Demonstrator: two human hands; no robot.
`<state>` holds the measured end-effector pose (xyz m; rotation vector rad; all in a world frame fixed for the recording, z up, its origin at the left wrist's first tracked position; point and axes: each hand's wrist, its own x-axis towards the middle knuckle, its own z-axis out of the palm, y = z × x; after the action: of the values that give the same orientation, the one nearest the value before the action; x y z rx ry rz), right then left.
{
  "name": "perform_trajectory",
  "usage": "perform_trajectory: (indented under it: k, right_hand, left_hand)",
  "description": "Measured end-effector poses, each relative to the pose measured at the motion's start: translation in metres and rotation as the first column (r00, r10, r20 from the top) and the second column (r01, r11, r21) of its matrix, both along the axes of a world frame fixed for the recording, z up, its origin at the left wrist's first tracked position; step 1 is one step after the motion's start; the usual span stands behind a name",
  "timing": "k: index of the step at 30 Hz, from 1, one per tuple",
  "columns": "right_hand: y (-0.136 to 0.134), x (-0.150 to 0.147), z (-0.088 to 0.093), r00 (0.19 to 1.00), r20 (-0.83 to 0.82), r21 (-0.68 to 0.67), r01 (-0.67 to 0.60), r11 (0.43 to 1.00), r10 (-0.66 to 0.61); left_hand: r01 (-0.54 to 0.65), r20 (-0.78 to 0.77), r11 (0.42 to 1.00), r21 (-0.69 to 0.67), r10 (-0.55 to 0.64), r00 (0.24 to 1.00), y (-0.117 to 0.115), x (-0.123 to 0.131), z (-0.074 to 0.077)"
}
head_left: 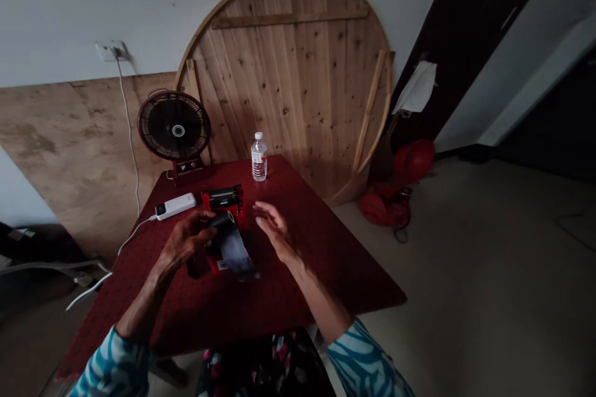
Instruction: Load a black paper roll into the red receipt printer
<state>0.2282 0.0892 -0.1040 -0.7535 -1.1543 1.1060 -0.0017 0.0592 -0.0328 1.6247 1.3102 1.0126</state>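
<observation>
Currently the table (302, 279), under a dark red cloth, carries a fan (174, 127), a water bottle (259, 158) and a white power bank (176, 206) toward its far end. Mid-table sits a red device (222, 198), black mechanism exposed. The left hand (186, 240) grasps a dark film roll (222, 220) above the device, fingers wrapped over the roll, forearm reaching in from the near edge. A film strip (235, 251) trails from the roll across the device; this hold keeps it clear of the fingers. The right hand (272, 229) is released, fingers loosely spread, hovering just beside the strip.
</observation>
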Motion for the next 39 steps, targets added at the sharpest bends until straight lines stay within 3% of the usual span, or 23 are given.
perform_trajectory:
  k: [4, 6, 9, 12, 19, 25, 29, 31, 35, 39]
  right_hand:
    - [0.023, 0.011, -0.045, 0.970, -0.016, -0.089, 0.240, 0.967, -0.243]
    - [0.027, 0.014, -0.061, 0.954, 0.027, -0.095, 0.299, 0.950, -0.298]
    - [0.027, 0.013, -0.071, 0.955, 0.100, -0.064, 0.287, 0.956, -0.280]
    - [0.025, 0.009, -0.072, 0.953, 0.159, -0.013, 0.261, 0.965, -0.256]
    - [0.026, 0.008, -0.077, 0.939, 0.246, 0.030, 0.241, 0.970, -0.241]
    - [0.027, 0.012, -0.080, 0.914, 0.311, 0.030, 0.265, 0.964, -0.261]
    - [0.026, 0.013, -0.080, 0.925, 0.303, 0.010, 0.239, 0.971, -0.231]
    - [0.026, 0.012, -0.080, 0.925, 0.304, 0.002, 0.240, 0.971, -0.230]
    - [0.026, 0.011, -0.080, 0.921, 0.318, -0.016, 0.243, 0.970, -0.226]
    - [0.025, 0.012, -0.081, 0.924, 0.307, -0.021, 0.245, 0.969, -0.227]
  left_hand:
    - [0.031, -0.355, 0.991, 0.127, 0.016, 0.935, 0.034, 0.001, -0.012]
    - [0.068, -0.538, 0.984, 0.167, 0.033, 0.842, 0.045, 0.006, -0.014]
    - [0.122, -0.740, 0.985, 0.125, 0.011, 0.672, 0.054, 0.014, -0.012]
    - [0.166, -0.812, 0.984, 0.059, -0.049, 0.582, 0.060, 0.019, -0.008]
    - [0.208, -0.856, 0.977, -0.050, -0.149, 0.494, 0.084, 0.027, -0.011]
    - [0.234, -0.832, 0.969, -0.075, -0.190, 0.521, 0.083, 0.021, -0.007]
    - [0.238, -0.646, 0.968, 0.083, -0.130, 0.752, 0.045, 0.002, -0.008]
    - [0.215, -0.554, 0.967, 0.135, -0.107, 0.826, 0.021, -0.004, -0.013]
    - [0.168, -0.525, 0.960, 0.226, -0.026, 0.851, -0.009, -0.001, -0.027]
    - [0.194, -0.511, 0.915, 0.355, 0.016, 0.859, -0.010, 0.003, -0.042]
